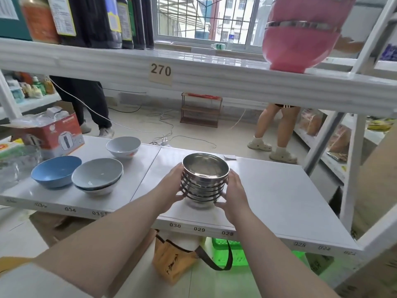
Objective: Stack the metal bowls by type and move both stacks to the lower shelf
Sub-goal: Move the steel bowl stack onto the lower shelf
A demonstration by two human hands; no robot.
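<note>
Left hand (174,183) at 9 o'clock & right hand (234,191) at 3 o'clock press on steel stack (204,179), apparently resting on lower shelf (279,186). Pink stack (300,33) sits on top shelf (214,69).

A stack of metal bowls (204,179) stands on the lower shelf (268,190) near its front edge, with the left hand (174,183) at its nine o'clock and the right hand (234,190) at its three o'clock. Three other bowls (97,175) lie toward nine and ten o'clock, a box (53,134) behind them. On the upper shelf (193,67), bottles (96,20) stand at eleven o'clock and a second bowl stack (300,33) at one o'clock.
</note>
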